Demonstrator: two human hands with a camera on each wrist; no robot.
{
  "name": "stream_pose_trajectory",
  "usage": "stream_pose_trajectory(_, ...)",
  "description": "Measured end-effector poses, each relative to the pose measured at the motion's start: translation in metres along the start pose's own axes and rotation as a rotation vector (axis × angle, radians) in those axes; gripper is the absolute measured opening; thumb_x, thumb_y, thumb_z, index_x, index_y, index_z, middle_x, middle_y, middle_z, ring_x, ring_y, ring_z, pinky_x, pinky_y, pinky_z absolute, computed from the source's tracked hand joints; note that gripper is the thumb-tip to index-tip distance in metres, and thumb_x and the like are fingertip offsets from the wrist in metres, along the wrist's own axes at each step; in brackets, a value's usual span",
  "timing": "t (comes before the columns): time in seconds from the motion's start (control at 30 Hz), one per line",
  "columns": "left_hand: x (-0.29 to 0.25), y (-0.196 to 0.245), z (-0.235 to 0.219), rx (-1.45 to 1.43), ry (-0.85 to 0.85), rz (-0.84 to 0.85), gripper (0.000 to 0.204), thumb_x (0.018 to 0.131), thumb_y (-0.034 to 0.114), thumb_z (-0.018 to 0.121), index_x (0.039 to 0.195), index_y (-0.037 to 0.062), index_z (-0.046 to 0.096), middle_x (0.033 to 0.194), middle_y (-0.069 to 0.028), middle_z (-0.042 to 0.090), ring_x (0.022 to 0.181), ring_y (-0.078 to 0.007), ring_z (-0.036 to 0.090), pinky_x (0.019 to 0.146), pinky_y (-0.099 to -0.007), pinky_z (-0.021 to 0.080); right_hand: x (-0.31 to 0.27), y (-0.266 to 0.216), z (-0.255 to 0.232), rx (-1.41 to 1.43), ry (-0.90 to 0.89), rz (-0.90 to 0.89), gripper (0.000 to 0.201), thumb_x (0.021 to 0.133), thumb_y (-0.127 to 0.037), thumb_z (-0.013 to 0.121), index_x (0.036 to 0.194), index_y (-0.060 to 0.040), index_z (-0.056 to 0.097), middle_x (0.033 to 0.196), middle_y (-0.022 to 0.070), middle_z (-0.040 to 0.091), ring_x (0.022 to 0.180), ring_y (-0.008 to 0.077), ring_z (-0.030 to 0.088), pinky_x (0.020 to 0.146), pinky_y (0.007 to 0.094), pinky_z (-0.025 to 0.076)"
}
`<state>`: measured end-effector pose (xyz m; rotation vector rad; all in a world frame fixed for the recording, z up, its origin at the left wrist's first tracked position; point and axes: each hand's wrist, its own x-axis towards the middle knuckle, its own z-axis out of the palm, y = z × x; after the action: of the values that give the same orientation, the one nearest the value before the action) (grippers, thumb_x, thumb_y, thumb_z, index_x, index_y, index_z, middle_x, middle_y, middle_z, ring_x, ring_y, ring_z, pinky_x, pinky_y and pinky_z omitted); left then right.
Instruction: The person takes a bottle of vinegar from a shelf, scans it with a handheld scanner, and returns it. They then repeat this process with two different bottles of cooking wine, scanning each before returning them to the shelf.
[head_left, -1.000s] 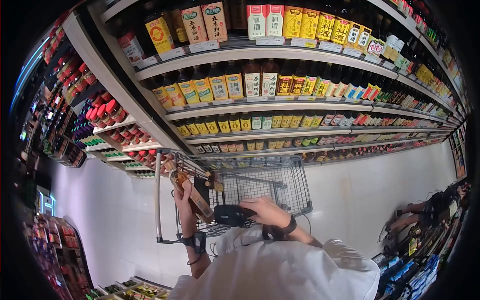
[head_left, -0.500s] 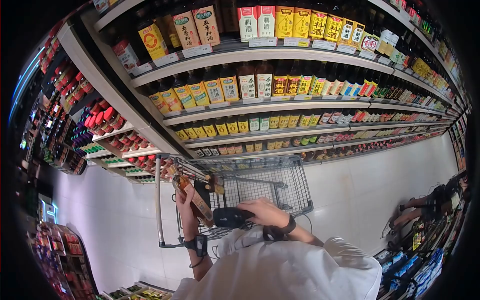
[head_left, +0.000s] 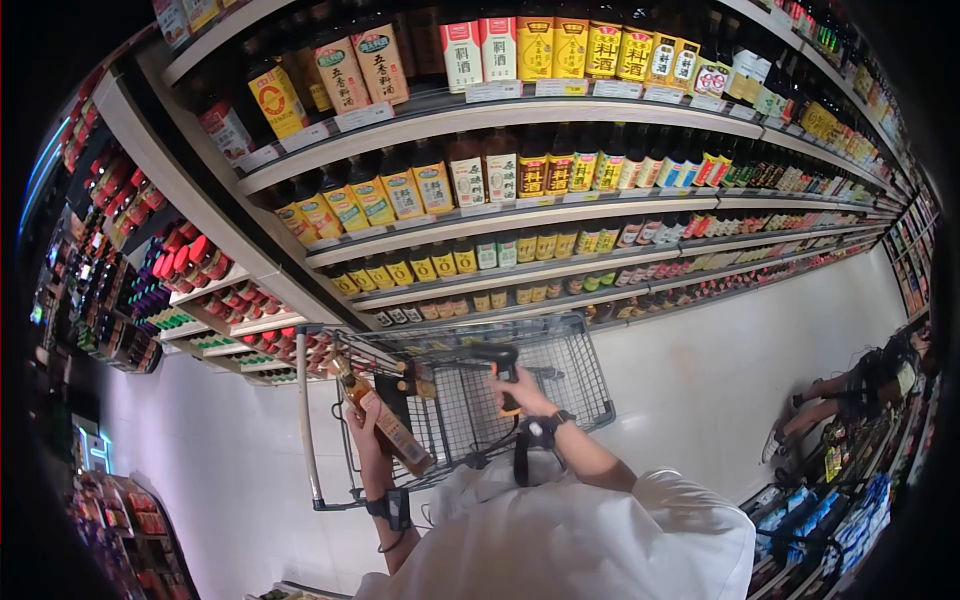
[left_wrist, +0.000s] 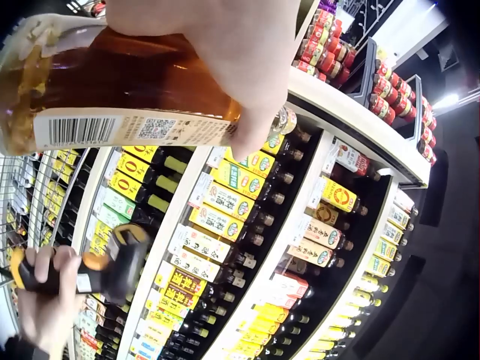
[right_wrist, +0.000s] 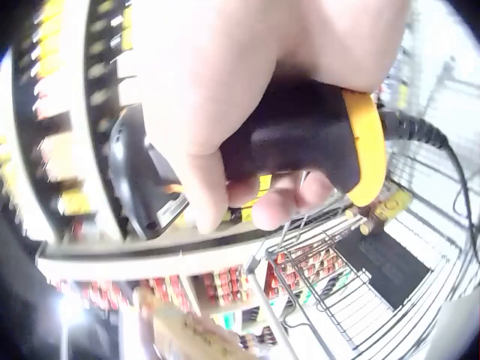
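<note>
My left hand (head_left: pixel 366 428) grips a glass bottle (head_left: pixel 398 438) of amber liquid, tilted over the handle end of the shopping cart (head_left: pixel 304 415). Its paper label (left_wrist: pixel 142 127) carries a barcode and a square code, both facing the left wrist camera. In my right hand (head_left: pixel 532 396) is a black and yellow handheld barcode scanner (right_wrist: pixel 292 135), fingers curled round its grip. The scanner is held over the cart basket, apart from the bottle. A cable (right_wrist: pixel 420 129) runs from the grip's end. Another bottle (right_wrist: pixel 391 204) with a yellow label lies in the cart by a black panel (right_wrist: pixel 382 259).
Long shelves (head_left: pixel 560 108) of boxed and labelled bottles stand ahead, close beyond the cart. Red-lidded jars (head_left: pixel 190 265) fill a rack at the left. A person (head_left: pixel 850 405) is at the right, near more goods. Pale floor (head_left: pixel 690 370) lies right of the cart.
My right hand has lifted the scanner forward, away from the bottle, and turned it upright. The left hand keeps its hold on the bottle. The head view has shifted slightly.
</note>
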<state>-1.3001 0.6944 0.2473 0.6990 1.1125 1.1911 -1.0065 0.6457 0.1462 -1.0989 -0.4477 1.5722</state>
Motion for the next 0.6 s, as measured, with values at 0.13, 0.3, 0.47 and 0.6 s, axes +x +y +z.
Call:
stream_pose_trajectory(0.13,-0.018,-0.01,0.0,-0.121,-0.117,-0.181,0.035,0.092,0.025,0.065,0.118,0.011,0.046,0.09,-0.0072,0.06,0.075,-0.0207,0.064,0.063,-0.0372,0.056,0.052,0.104,-0.137,0.359,0.064,0.128,0.007,0.097,-0.008,0.053,0.1,-0.0018,0.053,0.078,0.0089,0.06,0.068,0.0218,0.061,0.067,0.0385,0.055)
stream_pose_trajectory(0.3,-0.023,-0.042,-0.019,-0.047,-0.161,-0.281,0.043,0.081,0.012,0.071,0.114,0.0058,0.044,0.086,-0.012,0.06,0.069,-0.0238,0.064,0.061,-0.0392,0.058,0.036,0.179,-0.215,0.661,0.349,0.527,0.012,0.095,-0.004,0.05,0.1,0.0048,0.057,0.085,0.0162,0.063,0.083,0.0271,0.066,0.086,0.0469,0.057)
stream_pose_trajectory(0.47,-0.034,-0.041,-0.008,-0.027,-0.125,-0.3,0.051,0.08,0.002,0.072,0.115,0.0086,0.035,0.088,-0.0127,0.059,0.065,-0.0237,0.065,0.052,-0.0378,0.059,0.032,0.236,-0.244,0.643,0.711,0.309,0.021,0.09,0.004,0.049,0.11,0.0006,0.053,0.083,0.0174,0.055,0.088,0.0361,0.065,0.079,0.0481,0.062)
stream_pose_trajectory(0.6,-0.031,-0.042,-0.005,0.016,-0.129,-0.294,0.051,0.081,0.003,0.071,0.116,0.0092,0.035,0.089,-0.013,0.059,0.065,-0.0239,0.065,0.052,-0.038,0.058,0.029,0.236,-0.253,0.618,0.547,0.427,0.015,0.091,-0.012,0.052,0.106,-0.0093,0.054,0.078,0.0112,0.055,0.079,0.0305,0.066,0.068,0.0443,0.059)
